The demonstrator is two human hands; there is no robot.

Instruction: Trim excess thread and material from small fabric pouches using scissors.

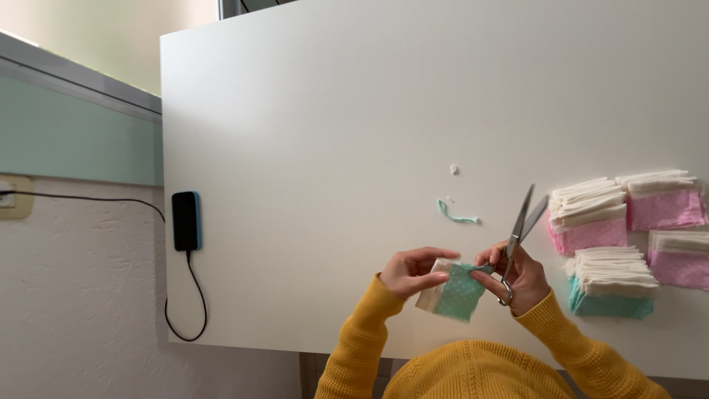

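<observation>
Small teal dotted fabric square (459, 292) with a cream edge, held above the near edge of the white table (332, 111). Pinched at its left side by the left hand (413, 272). Right hand (517, 279) clasped through the handles of silver scissors (521, 229), blades parted and pointing away. Just beyond, one teal strip (456, 215) and one white crumb (454, 169). To the right, four stacks of folded squares (613, 284): three pink, one teal. At the left edge, one black phone (185, 220) on a cable. Pale green wall band behind.
</observation>
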